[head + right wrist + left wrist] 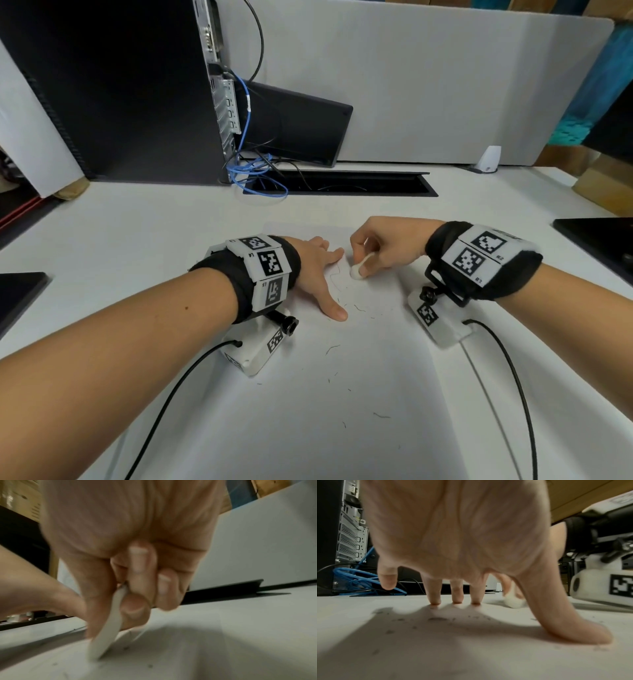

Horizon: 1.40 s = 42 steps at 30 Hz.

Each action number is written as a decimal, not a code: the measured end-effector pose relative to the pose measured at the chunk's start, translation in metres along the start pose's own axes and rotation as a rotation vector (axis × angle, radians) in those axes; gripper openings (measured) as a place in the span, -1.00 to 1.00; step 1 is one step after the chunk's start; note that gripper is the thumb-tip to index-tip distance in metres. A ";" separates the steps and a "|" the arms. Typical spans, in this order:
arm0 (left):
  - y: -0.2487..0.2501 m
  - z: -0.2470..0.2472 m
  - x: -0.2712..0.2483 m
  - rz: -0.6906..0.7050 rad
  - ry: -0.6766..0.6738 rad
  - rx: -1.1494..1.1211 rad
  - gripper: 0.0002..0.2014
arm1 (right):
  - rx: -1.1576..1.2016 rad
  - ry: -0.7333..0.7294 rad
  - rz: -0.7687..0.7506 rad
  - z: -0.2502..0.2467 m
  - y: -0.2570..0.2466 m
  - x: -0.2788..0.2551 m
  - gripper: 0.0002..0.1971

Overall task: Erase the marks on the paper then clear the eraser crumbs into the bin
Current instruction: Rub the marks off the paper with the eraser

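Observation:
A white sheet of paper (373,342) lies on the desk in front of me, with a faint pencil line (334,274) between my hands. My left hand (318,270) lies spread on the sheet, fingertips (457,601) and thumb pressing it down. My right hand (376,250) pinches a small white eraser (356,272) between thumb and fingers, its lower end touching the paper just right of the left forefinger. In the right wrist view the eraser (109,632) stands slanted on the sheet. Dark eraser crumbs (359,308) lie scattered over the paper toward me. No bin is in view.
A black computer tower (130,92) with blue cables (253,171) stands at the back left. Behind the paper runs a dark cable slot (342,185) in the desk, below a grey partition (445,85). Dark flat objects lie at the left edge (17,298) and right edge (603,240).

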<state>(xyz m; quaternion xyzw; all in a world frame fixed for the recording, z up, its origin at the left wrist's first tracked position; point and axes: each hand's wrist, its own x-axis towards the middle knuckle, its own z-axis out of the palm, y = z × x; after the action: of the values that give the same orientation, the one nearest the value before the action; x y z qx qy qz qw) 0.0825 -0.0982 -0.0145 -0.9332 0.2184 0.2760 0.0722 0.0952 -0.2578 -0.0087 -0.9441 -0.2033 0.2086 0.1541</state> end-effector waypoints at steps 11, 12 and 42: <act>0.001 0.000 -0.001 0.002 0.003 0.000 0.11 | 0.002 -0.026 -0.025 0.003 0.004 0.000 -0.79; 0.001 -0.001 -0.002 0.003 0.007 0.002 0.11 | 0.016 -0.087 -0.024 0.004 0.005 -0.004 -0.81; -0.020 0.004 0.003 -0.053 0.036 -0.022 0.14 | 0.191 -0.024 -0.038 0.005 -0.013 0.018 -0.86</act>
<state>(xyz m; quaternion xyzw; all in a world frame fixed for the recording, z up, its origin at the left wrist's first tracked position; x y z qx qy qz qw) 0.0920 -0.0806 -0.0196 -0.9442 0.1919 0.2597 0.0652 0.1040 -0.2380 -0.0138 -0.9186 -0.2021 0.2353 0.2448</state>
